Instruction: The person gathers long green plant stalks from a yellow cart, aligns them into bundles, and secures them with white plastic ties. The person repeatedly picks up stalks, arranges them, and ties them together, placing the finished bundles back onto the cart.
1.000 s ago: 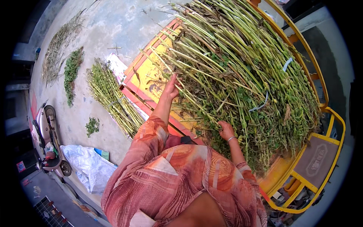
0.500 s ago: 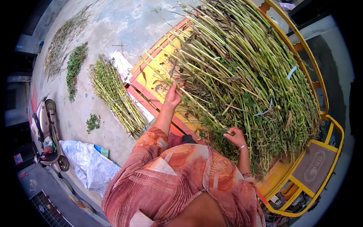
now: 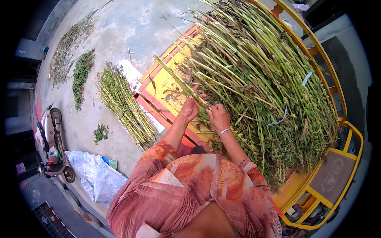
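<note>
My left hand (image 3: 190,108) holds a green plant stalk (image 3: 171,73) in the crook between thumb and fingers, over the near edge of the cart. The stalk's cut end points up and to the left, past the hand. Close beside it on the right, my right hand (image 3: 219,118) has its fingers pinched at the lower part of the same stalk, a bracelet at its wrist. Its fingers partly hide what lies between them. Just beyond both hands spreads a big heap of leafy stalks (image 3: 254,87) on the yellow cart bed (image 3: 168,99).
Yellow rails (image 3: 331,71) bound the cart's right side. On the concrete floor at left lie a tied bundle of stalks (image 3: 126,105), a leafy green pile (image 3: 82,75), dry stems (image 3: 69,49) and a white plastic sheet (image 3: 95,174). A scooter (image 3: 55,146) stands at far left.
My right hand has moved up and left along the stalk, close to my left hand. The left hand has shifted slightly right and down, its fingers now more spread.
</note>
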Demonstrator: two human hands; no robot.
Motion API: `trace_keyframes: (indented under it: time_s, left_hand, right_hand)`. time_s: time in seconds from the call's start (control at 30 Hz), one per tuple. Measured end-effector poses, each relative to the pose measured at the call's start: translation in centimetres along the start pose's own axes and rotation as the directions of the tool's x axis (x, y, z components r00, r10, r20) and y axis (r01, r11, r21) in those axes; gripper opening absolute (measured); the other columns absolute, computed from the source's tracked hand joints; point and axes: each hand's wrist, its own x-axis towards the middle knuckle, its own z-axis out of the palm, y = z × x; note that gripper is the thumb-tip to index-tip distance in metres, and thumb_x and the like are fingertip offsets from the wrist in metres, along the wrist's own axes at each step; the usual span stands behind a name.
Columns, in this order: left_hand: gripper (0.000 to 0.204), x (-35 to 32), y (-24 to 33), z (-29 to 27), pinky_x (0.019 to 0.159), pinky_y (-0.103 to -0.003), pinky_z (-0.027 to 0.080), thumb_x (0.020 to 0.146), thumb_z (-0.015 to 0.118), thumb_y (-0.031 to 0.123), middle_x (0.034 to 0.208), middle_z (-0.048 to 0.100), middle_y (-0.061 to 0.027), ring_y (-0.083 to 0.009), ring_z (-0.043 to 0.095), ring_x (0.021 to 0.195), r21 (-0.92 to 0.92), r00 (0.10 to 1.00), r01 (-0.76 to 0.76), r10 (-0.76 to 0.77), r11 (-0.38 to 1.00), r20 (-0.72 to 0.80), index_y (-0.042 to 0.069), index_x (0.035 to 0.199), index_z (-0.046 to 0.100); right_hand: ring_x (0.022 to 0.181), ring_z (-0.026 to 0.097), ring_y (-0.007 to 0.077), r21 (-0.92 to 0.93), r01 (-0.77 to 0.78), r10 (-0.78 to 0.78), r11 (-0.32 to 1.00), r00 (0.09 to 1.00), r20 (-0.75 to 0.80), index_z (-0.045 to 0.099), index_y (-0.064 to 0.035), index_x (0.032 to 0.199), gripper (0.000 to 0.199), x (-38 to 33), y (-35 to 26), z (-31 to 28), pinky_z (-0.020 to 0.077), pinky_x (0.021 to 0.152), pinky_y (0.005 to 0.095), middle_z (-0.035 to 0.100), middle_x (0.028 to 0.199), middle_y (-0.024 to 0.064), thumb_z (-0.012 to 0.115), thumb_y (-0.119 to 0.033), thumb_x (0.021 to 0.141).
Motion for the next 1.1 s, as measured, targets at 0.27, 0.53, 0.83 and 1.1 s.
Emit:
trace_keyframes:
  time_s: [0.27,0.53,0.83,1.1]
  left_hand:
    - [0.049,-0.2,-0.6,1.3,0.083,-0.029,0.045,0.084,0.067,0.025,0.092,0.061,-0.0027,-0.0140,0.055,0.088,0.139,0.992,0.009,0.008,0.990,-0.124,0.009,0.126,0.048]
    - [0.028,-0.6,-0.4,1.4,0.080,-0.035,0.042,0.091,0.056,0.037,0.071,0.047,0.0035,-0.0159,0.049,0.082,-0.102,0.999,0.025,-0.029,0.994,-0.035,0.017,0.110,0.055]
    - [0.034,-1.3,-1.5,2.0,0.065,-0.029,0.044,0.087,0.063,0.034,0.066,0.043,0.0049,-0.0090,0.042,0.060,-0.208,0.976,0.014,-0.058,0.978,-0.208,0.018,0.115,0.054]
    - [0.071,-3.0,-1.5,-2.3,0.108,-0.042,0.033,0.075,0.075,0.034,0.140,0.041,-0.0090,-0.0256,0.036,0.131,-0.163,0.977,0.166,-0.184,0.973,-0.104,0.006,0.133,0.044]
  right_hand:
    - [0.098,0.051,0.0322,-0.057,0.115,-0.114,0.992,0.993,0.013,0.048,-0.0024,0.115,0.047,0.6,-1.3,1.7,0.0479,0.073,0.0411,0.046,0.111,0.0141,0.067,-0.027,0.080]
    - [0.097,0.058,0.0361,0.105,-0.137,0.090,0.985,0.927,0.363,0.028,-0.0067,0.139,0.103,-2.9,2.6,-1.1,0.0443,0.081,0.0472,0.058,0.111,0.0183,0.081,-0.043,0.058]
    - [0.086,0.063,0.0359,-0.115,-0.231,0.252,0.966,0.746,0.617,0.062,-0.0004,0.095,0.044,-5.3,3.9,-7.0,0.0504,0.077,0.0434,0.065,0.090,0.0197,0.066,-0.029,0.062]
    - [0.087,0.063,0.0322,-0.211,-0.253,0.330,0.944,0.744,0.581,0.063,-0.0042,0.099,0.043,-7.3,7.1,-2.7,0.0521,0.072,0.0434,0.064,0.093,0.0165,0.067,-0.026,0.062]
